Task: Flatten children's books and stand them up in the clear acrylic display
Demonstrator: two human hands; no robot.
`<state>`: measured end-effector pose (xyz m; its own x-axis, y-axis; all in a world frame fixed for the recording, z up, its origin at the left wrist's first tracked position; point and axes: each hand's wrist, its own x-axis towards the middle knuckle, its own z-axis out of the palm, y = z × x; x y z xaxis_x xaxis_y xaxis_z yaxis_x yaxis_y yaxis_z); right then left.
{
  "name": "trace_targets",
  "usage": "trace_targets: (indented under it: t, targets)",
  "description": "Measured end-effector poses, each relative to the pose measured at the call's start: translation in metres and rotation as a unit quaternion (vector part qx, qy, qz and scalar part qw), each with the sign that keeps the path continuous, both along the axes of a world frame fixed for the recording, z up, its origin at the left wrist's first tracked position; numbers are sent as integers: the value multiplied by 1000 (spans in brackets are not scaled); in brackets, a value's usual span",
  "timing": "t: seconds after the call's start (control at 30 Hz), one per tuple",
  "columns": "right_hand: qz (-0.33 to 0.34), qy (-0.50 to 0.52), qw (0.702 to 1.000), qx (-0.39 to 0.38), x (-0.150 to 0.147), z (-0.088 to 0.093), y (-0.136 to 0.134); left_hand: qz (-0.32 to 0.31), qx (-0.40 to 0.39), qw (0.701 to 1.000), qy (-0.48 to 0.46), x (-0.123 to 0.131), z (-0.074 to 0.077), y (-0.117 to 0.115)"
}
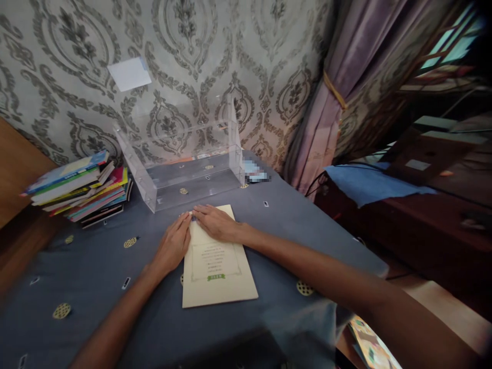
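Grip: unclenched, fingers extended.
Left hand [176, 243]: at far-left corner of booklet [221, 261].
Right hand [215, 224]: flat atop it.
Pressing: best even, light, booklet square on bench [292, 218].

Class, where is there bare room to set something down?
Bare cloth: left of the left hand, in front of the book stack; also between right forearm and clear rack. Crowded: back left; around the booklet, left hand and right hand.

Likely home: ornate patterned wallpaper [253, 56], tied-back purple curtain [357, 56], pineapple-print tablecloth [292, 220], piled books [86, 187].
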<state>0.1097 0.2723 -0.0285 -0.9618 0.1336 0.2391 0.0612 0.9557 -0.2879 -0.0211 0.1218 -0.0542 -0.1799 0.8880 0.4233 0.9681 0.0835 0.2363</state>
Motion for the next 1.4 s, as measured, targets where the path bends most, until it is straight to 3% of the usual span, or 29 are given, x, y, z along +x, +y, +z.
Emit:
trace_targets:
  t: [0.4, 0.57, 0.97, 1.27, 1.4]
  targets:
    - [-86, -4, 996, -18, 58, -9, 26, -2, 7, 1000, 7, -2, -4, 0]
    - [-91, 15, 995, -35, 82, -17, 23, 1, -2, 1000, 6, -2, -3, 0]
    - [-32, 9, 999, -12, 156, -19, -42, 15, -62, 998, 2, 8, 6, -13]
    - [3, 8, 1000, -8, 188, -13, -83, 12, -56, 998, -19, 44, 4, -62]
    - [-3, 48, 999, 18, 204, -19, -102, -1, -22, 1000, 0, 62, -1, -90]
